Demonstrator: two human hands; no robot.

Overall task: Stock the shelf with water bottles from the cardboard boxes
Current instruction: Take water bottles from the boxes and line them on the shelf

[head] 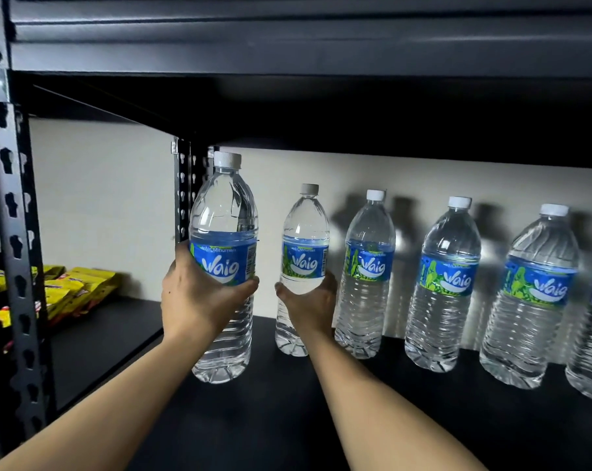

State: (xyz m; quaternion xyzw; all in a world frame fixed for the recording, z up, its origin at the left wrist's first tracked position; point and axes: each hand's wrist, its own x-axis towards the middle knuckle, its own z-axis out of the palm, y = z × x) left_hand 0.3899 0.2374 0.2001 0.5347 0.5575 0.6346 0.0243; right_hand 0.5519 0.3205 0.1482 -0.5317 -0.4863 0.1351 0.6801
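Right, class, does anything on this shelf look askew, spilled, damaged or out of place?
Nothing clearly stands out. The row of bottles stands capped on the shelf, no spill; the lean is probably lens distortion. The left hand holds the front bottle forward of it.

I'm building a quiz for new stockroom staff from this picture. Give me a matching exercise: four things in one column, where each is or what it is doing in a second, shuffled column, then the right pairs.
Column one
1. left hand
2. right hand
3. yellow packets
4. unheld bottles

Column two
A. lie on the left bay's shelf
B. grips the bottle farther back
C. stand in a row along the back wall
D. grips the nearest bottle at its label

Pairs: 1-D, 2-B, 3-A, 4-C
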